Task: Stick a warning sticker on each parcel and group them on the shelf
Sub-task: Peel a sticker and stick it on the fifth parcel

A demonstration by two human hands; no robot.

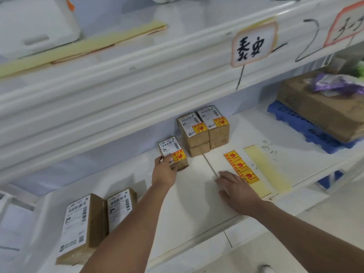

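Note:
My left hand (165, 170) grips a small brown parcel (173, 152) that carries a yellow-red warning sticker, on the white shelf (193, 196). Just right of it stand two stacks of stickered parcels (203, 131). A strip of warning stickers (241, 166) lies on the shelf further right. My right hand (235, 189) rests flat on the shelf, fingers touching the strip's near end. Two larger parcels (98, 217) with white labels and no sticker lie at the near left.
An empty yellowish backing strip (266, 170) lies right of the stickers. A big cardboard box (323, 113) sits on a blue pallet (303, 127) at the right. The upper shelf's edge (137, 75) overhangs, with handwritten label signs (254, 44).

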